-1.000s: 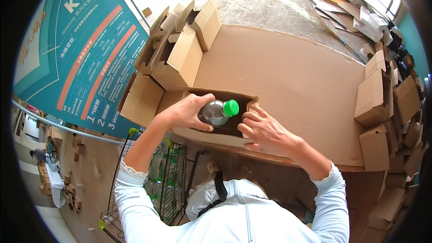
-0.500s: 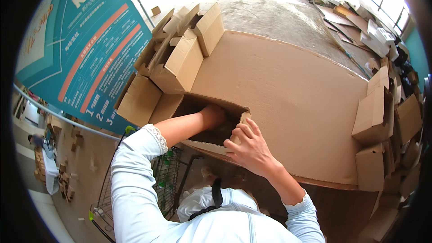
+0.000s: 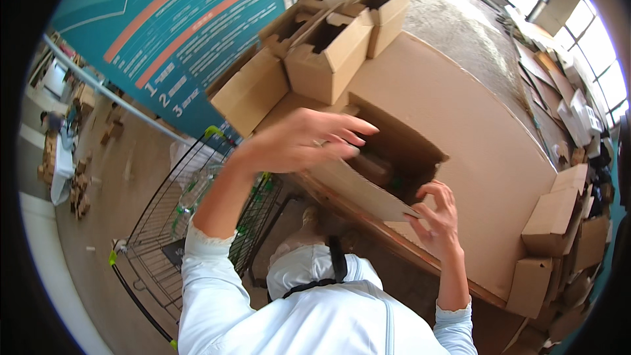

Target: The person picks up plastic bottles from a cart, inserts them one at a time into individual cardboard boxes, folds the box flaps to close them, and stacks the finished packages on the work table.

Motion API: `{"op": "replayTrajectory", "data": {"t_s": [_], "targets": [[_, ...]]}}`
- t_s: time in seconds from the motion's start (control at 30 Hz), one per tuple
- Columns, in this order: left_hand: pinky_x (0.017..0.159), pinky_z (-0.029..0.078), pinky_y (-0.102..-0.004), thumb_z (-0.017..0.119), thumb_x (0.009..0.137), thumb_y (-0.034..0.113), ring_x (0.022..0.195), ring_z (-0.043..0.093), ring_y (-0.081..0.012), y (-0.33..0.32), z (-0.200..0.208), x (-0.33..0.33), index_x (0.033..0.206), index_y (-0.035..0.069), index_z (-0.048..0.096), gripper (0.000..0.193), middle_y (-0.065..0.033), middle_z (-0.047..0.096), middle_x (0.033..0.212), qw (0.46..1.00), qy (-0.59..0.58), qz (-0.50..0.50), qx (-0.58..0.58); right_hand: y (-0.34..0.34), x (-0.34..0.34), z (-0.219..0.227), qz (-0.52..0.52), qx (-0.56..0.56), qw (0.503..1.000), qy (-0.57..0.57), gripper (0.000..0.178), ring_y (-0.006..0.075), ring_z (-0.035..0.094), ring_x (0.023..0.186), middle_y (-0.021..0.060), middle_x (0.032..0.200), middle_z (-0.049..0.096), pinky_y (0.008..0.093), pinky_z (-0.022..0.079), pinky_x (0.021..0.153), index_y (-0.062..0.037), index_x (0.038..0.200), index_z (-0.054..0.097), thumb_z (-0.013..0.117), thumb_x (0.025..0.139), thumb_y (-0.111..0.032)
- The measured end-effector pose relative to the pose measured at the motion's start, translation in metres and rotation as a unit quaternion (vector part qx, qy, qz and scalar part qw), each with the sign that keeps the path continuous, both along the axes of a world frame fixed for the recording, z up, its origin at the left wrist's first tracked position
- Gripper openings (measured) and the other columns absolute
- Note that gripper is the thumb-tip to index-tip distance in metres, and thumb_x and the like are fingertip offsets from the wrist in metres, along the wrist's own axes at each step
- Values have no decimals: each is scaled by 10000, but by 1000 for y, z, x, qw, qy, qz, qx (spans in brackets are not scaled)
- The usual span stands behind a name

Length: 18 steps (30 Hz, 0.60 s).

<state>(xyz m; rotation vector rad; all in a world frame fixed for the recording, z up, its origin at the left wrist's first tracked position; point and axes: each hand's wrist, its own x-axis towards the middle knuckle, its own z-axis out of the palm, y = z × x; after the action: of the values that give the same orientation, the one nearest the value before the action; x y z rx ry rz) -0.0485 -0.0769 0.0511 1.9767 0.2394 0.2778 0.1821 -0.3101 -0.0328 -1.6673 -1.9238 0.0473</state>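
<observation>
An opened cardboard box [image 3: 368, 190] stands at the near edge of the brown cardboard-topped table [image 3: 480, 125], tilted a little in my view. Its inside is dark, and something pale and brownish at the bottom is too blurred to name. Over the box's left end hovers my left hand [image 3: 305, 141], smeared by motion, its fingers stretched out and apart with nothing seen in them. My right hand [image 3: 439, 217] pinches the box wall at the near right corner, thumb and fingers on either side of the edge.
Several opened cardboard boxes [image 3: 332, 59] crowd the table's far left. More boxes [image 3: 552, 217] line its right end. A wire shopping cart [image 3: 158, 243] with green-trimmed bottles stands at my left, below a teal printed board [image 3: 197, 33]. Flattened cardboard and scraps lie along the windows.
My left hand has come up out of the box, and its fingers have spread. My right hand keeps to the box's right corner. The view has turned, bringing more of the cart into sight.
</observation>
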Motion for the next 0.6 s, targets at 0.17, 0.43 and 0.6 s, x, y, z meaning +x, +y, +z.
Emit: {"op": "replayTrajectory", "data": {"t_s": [0.17,0.43,0.6], "targets": [[906,534,-312,539,1012,260,1008,669,-173,55,-74,-178,1178,-17,629,335,-125,694,1086,916,-60,396,-27,-5,-13,4,-43,-12,999,12,218,350,550,1040,111,993,545,503,448,919,-62,779,606,777,645,-74],[778,540,-415,763,704,135,870,692,-338,71,-409,-380,994,35,709,311,-187,710,906,734,326,585,111,1,-32,31,-133,-127,983,-17,228,344,558,1091,117,1030,546,465,455,928,-25,752,624,791,598,-37],[914,503,-447,748,713,88,1047,618,-378,102,-403,-340,1104,17,669,405,-196,672,1070,709,405,561,132,1,-45,33,-191,-156,968,-41,252,354,561,1124,134,1075,533,464,459,927,3,757,608,781,573,11]]}}
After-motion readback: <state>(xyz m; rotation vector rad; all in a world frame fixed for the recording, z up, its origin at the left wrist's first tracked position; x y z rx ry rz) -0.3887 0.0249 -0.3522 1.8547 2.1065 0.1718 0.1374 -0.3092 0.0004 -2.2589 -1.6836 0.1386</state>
